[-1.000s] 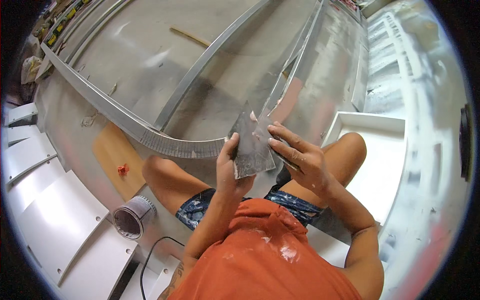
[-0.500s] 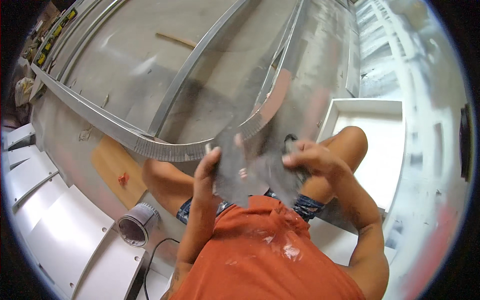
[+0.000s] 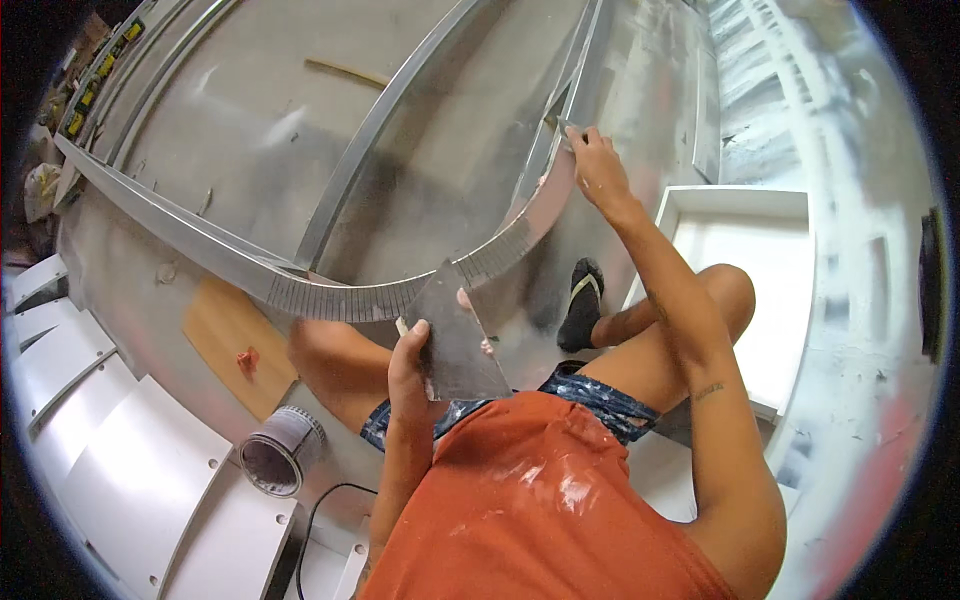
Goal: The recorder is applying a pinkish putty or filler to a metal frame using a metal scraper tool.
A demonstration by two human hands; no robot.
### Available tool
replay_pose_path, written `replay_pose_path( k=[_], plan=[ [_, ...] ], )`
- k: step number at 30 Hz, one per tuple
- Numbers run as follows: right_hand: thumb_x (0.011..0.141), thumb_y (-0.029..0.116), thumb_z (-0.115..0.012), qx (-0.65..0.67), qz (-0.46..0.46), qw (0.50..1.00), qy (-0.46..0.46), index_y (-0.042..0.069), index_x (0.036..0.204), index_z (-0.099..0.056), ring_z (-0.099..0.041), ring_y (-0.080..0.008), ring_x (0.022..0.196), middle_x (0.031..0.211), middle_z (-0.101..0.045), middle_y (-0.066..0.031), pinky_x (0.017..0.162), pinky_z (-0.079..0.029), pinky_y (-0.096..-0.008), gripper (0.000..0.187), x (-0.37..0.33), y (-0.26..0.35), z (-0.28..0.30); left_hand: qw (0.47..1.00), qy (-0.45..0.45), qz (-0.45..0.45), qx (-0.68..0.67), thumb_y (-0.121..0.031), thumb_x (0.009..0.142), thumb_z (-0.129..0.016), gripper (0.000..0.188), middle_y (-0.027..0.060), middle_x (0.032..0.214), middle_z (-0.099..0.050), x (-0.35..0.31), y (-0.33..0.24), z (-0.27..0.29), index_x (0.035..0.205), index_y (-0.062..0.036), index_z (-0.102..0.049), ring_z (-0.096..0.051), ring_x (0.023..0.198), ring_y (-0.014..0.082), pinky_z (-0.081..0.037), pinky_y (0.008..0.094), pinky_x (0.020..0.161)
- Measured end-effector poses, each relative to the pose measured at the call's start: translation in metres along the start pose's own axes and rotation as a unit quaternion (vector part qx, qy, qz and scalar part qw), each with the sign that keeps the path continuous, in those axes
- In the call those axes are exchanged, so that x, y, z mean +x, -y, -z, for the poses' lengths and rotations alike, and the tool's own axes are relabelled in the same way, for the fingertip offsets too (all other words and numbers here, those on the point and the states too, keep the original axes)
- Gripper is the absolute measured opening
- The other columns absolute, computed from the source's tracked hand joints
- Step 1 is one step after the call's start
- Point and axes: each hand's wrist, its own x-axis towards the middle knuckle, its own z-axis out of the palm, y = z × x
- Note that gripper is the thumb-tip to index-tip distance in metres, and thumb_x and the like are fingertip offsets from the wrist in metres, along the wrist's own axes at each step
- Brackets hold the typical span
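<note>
My left hand (image 3: 407, 362) grips a flat grey plate (image 3: 455, 350) by its left edge, thumb on top. Dabs of pinkish filler (image 3: 463, 298) sit along the plate's right side. Out at the right end of the curved metal frame (image 3: 345, 303), my right hand (image 3: 598, 170) is closed on a thin-bladed scraper (image 3: 567, 133), mostly hidden by the fingers. The blade is at the frame's edge, just above a smooth pink coat of filler (image 3: 548, 203). Nearer the middle, the curve shows rows of narrow slits.
An open tin (image 3: 272, 462) lies tilted by my left leg, near a wooden board (image 3: 235, 345) with a reddish lump. White panels (image 3: 140, 480) line the left. A white open box (image 3: 745, 290) stands right of my knee. A black cable (image 3: 308, 530) curls below the tin.
My right hand has left the plate and reached up and right to the coated end of the frame with the scraper. My left hand still holds the plate in nearly the same place.
</note>
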Motion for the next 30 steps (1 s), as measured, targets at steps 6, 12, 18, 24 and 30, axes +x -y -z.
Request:
replay_pose_path(
  k=[6, 12, 18, 24, 30],
  plan=[
    [0.083, 0.004, -0.058, -0.004, 0.010, 0.999, 0.044, 0.006, 0.130, -0.055, -0.058, -0.0374, 0.102, 0.117, -0.054, -0.0172, 0.087, -0.052, -0.0435, 0.048, -0.043, 0.047, 0.024, 0.996, -0.070, -0.023, -0.045, -0.026, 0.097, -0.049, 0.036, 0.0098, 0.108, -0.066, 0.000, -0.002, 0.008, 0.123, -0.0026, -0.055, -0.065, 0.085, 0.0232, -0.054, 0.0374, 0.078],
    [0.082, 0.008, -0.058, -0.011, 0.026, 0.998, 0.062, 0.004, 0.128, -0.057, -0.057, -0.0340, 0.102, 0.112, -0.056, -0.0166, 0.085, -0.053, -0.0414, 0.046, -0.084, 0.086, 0.037, 0.994, -0.096, -0.008, -0.049, -0.026, 0.097, -0.049, 0.035, 0.0096, 0.106, -0.066, 0.006, 0.002, 0.017, 0.122, -0.0020, -0.055, -0.065, 0.084, 0.0234, -0.054, 0.0368, 0.078],
    [0.078, 0.007, -0.061, -0.012, 0.032, 0.996, 0.079, 0.003, 0.128, -0.056, -0.056, -0.0328, 0.103, 0.109, -0.056, -0.0163, 0.081, -0.055, -0.0385, 0.050, -0.109, 0.125, 0.058, 0.996, -0.074, 0.003, -0.041, -0.026, 0.097, -0.049, 0.036, 0.0107, 0.106, -0.066, 0.013, -0.005, 0.011, 0.122, -0.0010, -0.055, -0.065, 0.087, 0.0245, -0.054, 0.0378, 0.081],
    [0.076, 0.006, -0.062, 0.054, 0.043, 0.992, 0.101, 0.005, 0.125, -0.058, -0.060, -0.0306, 0.096, 0.107, -0.057, -0.0159, 0.078, -0.055, -0.0384, 0.049, -0.124, 0.139, 0.086, 0.997, -0.064, 0.023, -0.043, -0.028, 0.097, -0.051, 0.037, 0.0124, 0.108, -0.066, 0.023, -0.004, 0.018, 0.122, -0.0013, -0.055, -0.065, 0.094, 0.0263, -0.053, 0.0401, 0.087],
    [0.075, -0.005, -0.062, 0.349, 0.019, 0.937, 0.021, 0.007, 0.123, -0.061, -0.064, -0.0319, 0.101, 0.114, -0.061, -0.0185, 0.086, -0.054, -0.0407, 0.049, -0.134, 0.150, 0.152, 0.994, -0.069, 0.029, -0.079, -0.029, 0.098, -0.051, 0.037, 0.0117, 0.111, -0.066, 0.033, 0.015, -0.002, 0.122, -0.0021, -0.056, -0.066, 0.097, 0.0243, -0.053, 0.0407, 0.090]
  ],
)
